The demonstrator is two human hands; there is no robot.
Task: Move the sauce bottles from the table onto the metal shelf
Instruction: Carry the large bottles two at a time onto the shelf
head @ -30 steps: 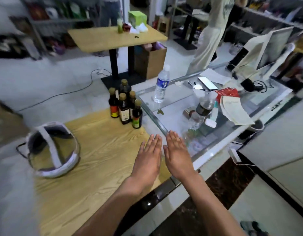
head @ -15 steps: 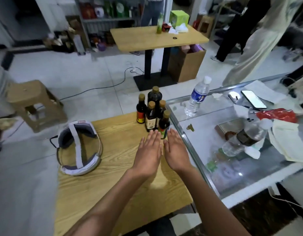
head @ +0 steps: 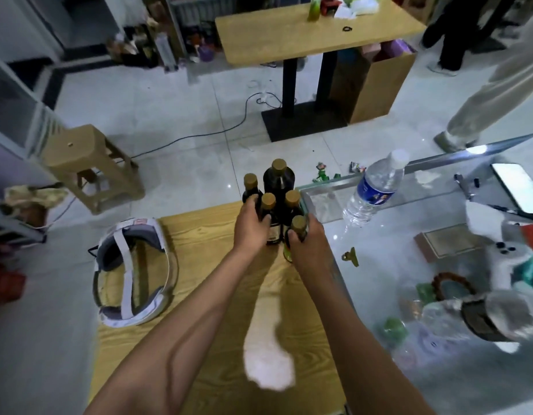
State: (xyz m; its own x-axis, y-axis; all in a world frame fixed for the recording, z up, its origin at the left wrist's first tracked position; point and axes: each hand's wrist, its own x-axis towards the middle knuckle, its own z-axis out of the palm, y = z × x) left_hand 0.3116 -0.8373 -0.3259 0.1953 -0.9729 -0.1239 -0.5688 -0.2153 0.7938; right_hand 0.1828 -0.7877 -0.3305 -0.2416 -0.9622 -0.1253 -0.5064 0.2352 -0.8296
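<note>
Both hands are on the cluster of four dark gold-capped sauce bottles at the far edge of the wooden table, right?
Not four: the head view shows five dark gold-capped sauce bottles. Both the left hand and right hand are on them, at the wooden table's far edge.

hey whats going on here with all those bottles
A person is starting to clear a cluster of five dark sauce bottles from the far end of a wooden table. The left hand grips bottles on the cluster's left side, and the right hand grips the nearest bottle. All still stand on the table.
</note>
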